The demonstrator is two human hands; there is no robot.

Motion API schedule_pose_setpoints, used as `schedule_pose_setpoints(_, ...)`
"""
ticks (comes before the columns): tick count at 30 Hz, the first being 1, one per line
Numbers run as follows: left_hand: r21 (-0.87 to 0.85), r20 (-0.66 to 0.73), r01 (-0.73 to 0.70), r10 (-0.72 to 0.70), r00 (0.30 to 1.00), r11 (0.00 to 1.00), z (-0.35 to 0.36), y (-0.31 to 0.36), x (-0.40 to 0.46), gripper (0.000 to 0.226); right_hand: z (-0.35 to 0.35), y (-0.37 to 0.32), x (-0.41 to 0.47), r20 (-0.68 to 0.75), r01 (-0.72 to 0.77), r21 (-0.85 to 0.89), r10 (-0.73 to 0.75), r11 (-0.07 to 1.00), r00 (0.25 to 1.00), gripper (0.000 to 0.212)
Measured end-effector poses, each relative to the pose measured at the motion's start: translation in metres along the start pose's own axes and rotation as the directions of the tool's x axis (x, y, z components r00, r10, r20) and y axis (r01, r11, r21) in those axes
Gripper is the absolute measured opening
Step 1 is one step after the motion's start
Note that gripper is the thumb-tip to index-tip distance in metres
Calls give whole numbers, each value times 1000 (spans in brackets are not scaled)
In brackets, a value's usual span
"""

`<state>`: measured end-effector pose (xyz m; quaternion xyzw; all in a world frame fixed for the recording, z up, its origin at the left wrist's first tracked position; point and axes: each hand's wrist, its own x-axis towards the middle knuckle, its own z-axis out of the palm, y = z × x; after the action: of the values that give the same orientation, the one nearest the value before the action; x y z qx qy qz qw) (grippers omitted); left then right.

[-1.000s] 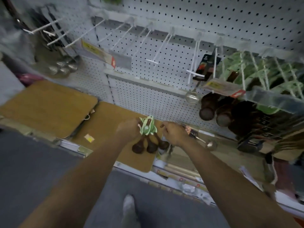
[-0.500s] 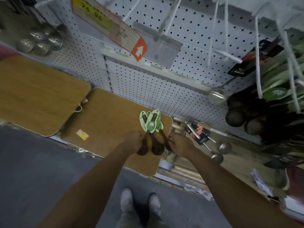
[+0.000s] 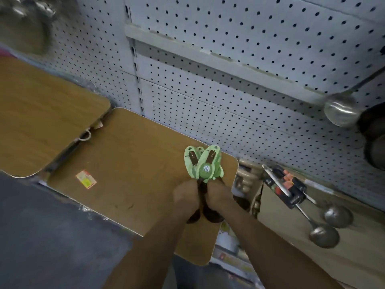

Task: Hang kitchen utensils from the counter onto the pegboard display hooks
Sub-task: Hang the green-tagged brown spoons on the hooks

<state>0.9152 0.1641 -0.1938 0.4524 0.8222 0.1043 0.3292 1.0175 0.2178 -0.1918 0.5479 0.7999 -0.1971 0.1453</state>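
Both hands hold a bundle of dark wooden spoons (image 3: 203,213) with green card tags (image 3: 203,163) fanned out at the top. My left hand (image 3: 185,195) and my right hand (image 3: 218,196) are closed side by side around the handles, just below the tags. The bundle hangs over the right end of a wooden board (image 3: 129,170). The white pegboard (image 3: 239,65) rises behind. No hook is visible in this view. Two steel ladles (image 3: 325,226) with black and red tags lie on the counter (image 3: 291,243) to the right.
A second wooden board (image 3: 41,113) lies at left. A steel ladle (image 3: 341,111) hangs against the pegboard at upper right, with dark utensils (image 3: 375,142) at the right edge. The grey floor (image 3: 41,236) shows below the shelf edge.
The view has dropped and moved closer, so the hooks and price tags have left the frame. My hands have come together lower on the spoon handles, holding the bundle upright.
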Motion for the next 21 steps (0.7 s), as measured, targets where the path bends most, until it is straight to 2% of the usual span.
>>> schedule_pose_setpoints(4,-214,-75,93,-111,991,972,-14,-33,-7,21,4,-5,7,1,-40,32,40,999,999,24)
schedule_pose_setpoints(6,-421,-84,90,-137,987,903,-42,-53,-21,17,-1,-6,1,38,-18,90,14,996,999,30)
schedule_pose_setpoints(8,-553,-89,89,-165,982,828,-75,-70,-44,12,-15,-12,-17,68,23,129,-32,991,997,37)
schedule_pose_setpoints(9,-577,-110,81,-176,978,813,-91,-77,-57,10,-29,-16,-33,69,52,157,-63,986,996,37)
schedule_pose_setpoints(11,-547,-162,60,-176,971,835,-122,-82,-88,6,-63,-28,-70,73,77,244,-98,967,992,19)
schedule_pose_setpoints(13,-522,-178,45,-161,971,852,-149,-78,-119,4,-90,-33,-97,56,73,316,-95,946,994,22)
schedule_pose_setpoints(14,-532,-167,39,-150,974,846,-159,-74,-132,5,-101,-33,-107,49,60,359,-83,931,995,21)
schedule_pose_setpoints(16,-512,-119,36,-112,987,858,-179,-59,-155,9,-125,-32,-133,28,59,430,-78,901,997,5)
schedule_pose_setpoints(19,-511,-56,10,-45,997,859,-195,-29,-177,22,-152,-16,-165,-20,51,534,-48,844,999,14)
schedule_pose_setpoints(21,-520,-29,-25,11,1000,854,-200,1,-189,27,-169,0,-187,-42,52,589,-34,807,999,12)
